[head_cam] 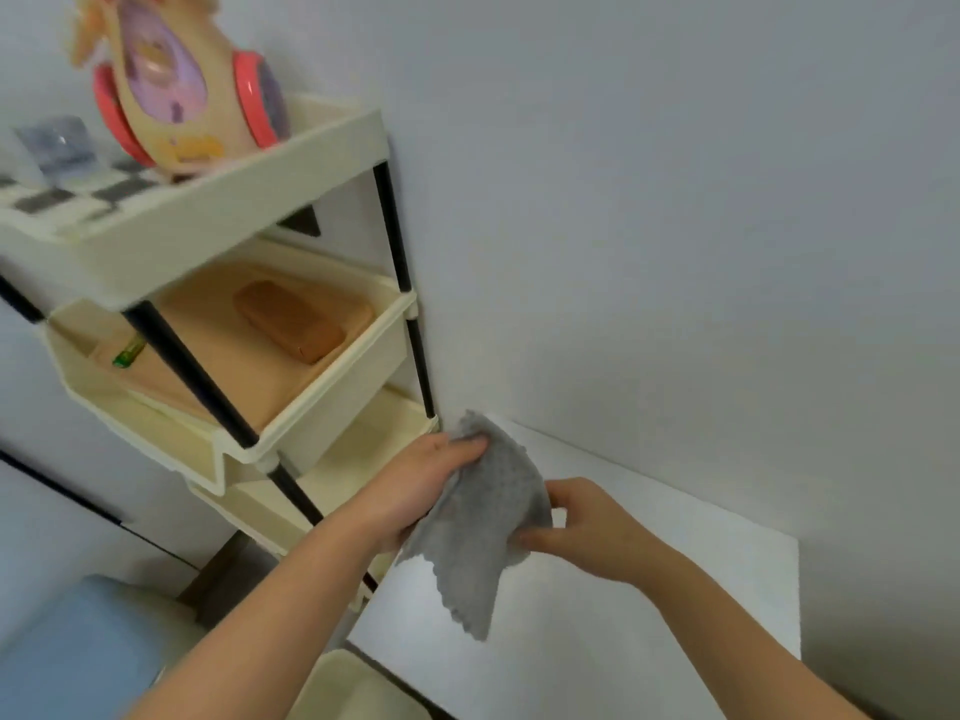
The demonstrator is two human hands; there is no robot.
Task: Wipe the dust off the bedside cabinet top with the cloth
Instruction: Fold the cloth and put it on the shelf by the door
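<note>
A grey cloth (483, 522) with a scalloped edge hangs in the air above the white bedside cabinet top (649, 589). My left hand (421, 480) grips its upper left part, fingers closed over the fabric. My right hand (582, 532) pinches its right edge between thumb and fingers. The cloth's lower corner dangles down toward the cabinet top; whether it touches the surface I cannot tell. The cabinet top stands in the corner against a pale wall.
A cream tiered rack (249, 324) with black posts stands directly left of the cabinet, holding a pink and cream toy (176, 90) on top and a brown case (291, 319) on the middle shelf. A cream bin rim (353, 683) sits at the cabinet's front left.
</note>
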